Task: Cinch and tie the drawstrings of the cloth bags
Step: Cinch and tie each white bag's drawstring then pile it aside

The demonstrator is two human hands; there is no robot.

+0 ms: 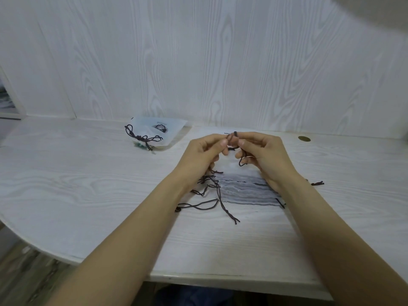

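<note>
I am pinching the thin dark drawstring [234, 141] between the fingers of my left hand [204, 154] and right hand [262, 154], just above the stacked cloth bags [242, 188]. It is looking limp, light and slippery, so I am gripping near the knot.

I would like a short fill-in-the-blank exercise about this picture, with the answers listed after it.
1. Both hands, the left hand and the right hand, pinch a dark ____ above the stack of bags.
2. The tied bag lies on the table to the ____ of the hands.
3. Behind the table stands a wall with a white ____ grain pattern.

Answers: drawstring; left; wood
</note>
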